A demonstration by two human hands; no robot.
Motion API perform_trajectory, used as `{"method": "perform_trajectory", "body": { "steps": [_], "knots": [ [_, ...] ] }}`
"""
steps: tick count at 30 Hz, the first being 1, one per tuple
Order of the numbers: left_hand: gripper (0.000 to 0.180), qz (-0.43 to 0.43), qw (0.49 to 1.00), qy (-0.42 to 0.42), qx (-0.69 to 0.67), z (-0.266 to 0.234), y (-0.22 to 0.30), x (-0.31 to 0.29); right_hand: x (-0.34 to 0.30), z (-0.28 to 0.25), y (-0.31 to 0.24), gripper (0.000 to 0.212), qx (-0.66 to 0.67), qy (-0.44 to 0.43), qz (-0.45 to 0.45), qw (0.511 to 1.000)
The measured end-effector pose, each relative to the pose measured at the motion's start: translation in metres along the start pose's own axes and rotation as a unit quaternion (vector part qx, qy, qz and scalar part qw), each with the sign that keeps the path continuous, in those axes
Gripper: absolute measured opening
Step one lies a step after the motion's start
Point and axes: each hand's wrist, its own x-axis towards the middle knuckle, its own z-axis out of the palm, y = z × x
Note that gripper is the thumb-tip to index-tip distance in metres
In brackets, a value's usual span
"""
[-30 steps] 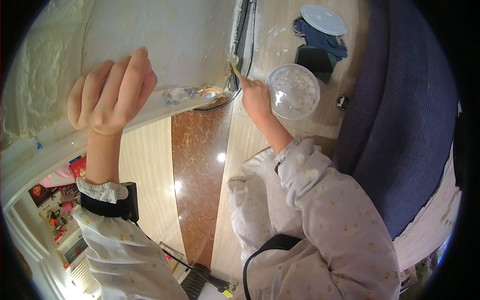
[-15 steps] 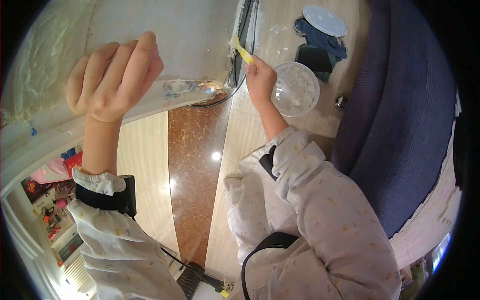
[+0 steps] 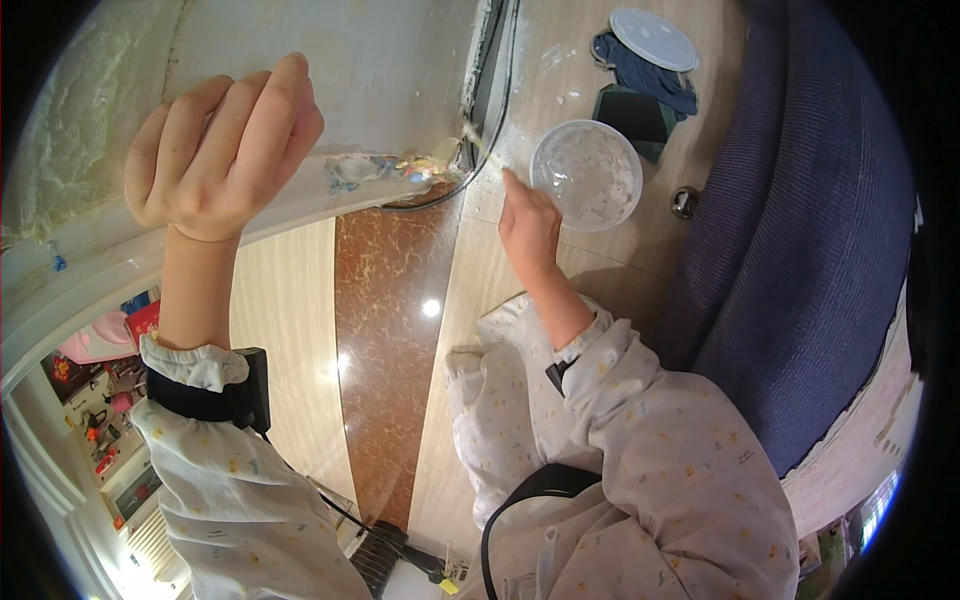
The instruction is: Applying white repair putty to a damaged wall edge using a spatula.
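Head view: The right hand (image 3: 530, 225), probably best kept light and steady along the edge of the white panel (image 3: 340, 80), grips a slim pale tool (image 3: 484, 146) that extends beyond its fingers, long axis pointing up and left. A tub (image 3: 590, 222) sits just right of those fingers. The left hand (image 3: 215, 165) curls its fingers, contents hidden.

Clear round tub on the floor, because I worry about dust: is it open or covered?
Open: nothing covers the tub, white lumps show inside, and a pale round lid lies apart from it.
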Motion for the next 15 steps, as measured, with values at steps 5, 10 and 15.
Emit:
{"method": "perform_trajectory", "body": {
  "steps": [5,10,15],
  "knots": [
    [0.011,0.001,1.0,-0.002,-0.004,-0.002,-0.002,0.001,0.055,0.018,-0.008,0.038,-0.04,-0.009,0.039,0.998],
    [0.011,-0.001,1.0,-0.006,0.001,-0.001,0.002,-0.002,0.018,0.03,-0.039,0.027,0.061,-0.105,0.025,0.992],
    [0.011,-0.002,1.0,0.011,0.012,0.001,-0.001,-0.003,-0.036,0.016,-0.023,0.033,0.065,-0.073,0.026,0.995]
  ]
}}
